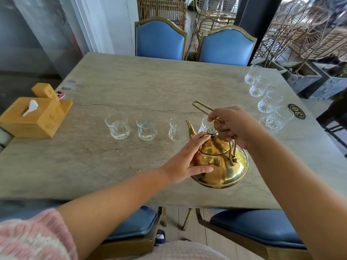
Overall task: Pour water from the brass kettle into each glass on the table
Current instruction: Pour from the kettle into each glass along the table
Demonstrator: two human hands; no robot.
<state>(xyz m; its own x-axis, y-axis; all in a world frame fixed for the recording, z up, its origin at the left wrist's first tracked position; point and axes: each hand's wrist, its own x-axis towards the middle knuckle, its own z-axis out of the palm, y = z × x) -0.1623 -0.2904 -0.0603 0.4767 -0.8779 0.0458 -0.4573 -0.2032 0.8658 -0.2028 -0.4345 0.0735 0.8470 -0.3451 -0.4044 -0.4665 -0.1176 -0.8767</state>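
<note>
The kettle (221, 162) is at about 5 o'clock from the middle of the surface (131, 81), near its front edge, its spout (190, 127) pointing to 11 o'clock. Whether its base touches the surface or hangs just above it I cannot tell. The right hand (235, 126) has its grip clenched around the wire handle (203, 108), which rises toward 11 o'clock above the lid. The left hand (187, 158) lies flat against the kettle's left side, grip released, fingers spread, fingertips (203, 136) reaching the lid just beside the knob (212, 131).

A row of glasses runs from 9 o'clock toward the kettle: the first glass (118, 125), the second glass (146, 127), the third glass (175, 129), and a fourth glass (205, 124) partly hidden behind the spout and right hand. How much water they hold is unclear. More glasses (266, 96) stand in a line along the right edge at 2 to 3 o'clock. A wooden tissue box (33, 115) sits at 9 o'clock on the left edge.
</note>
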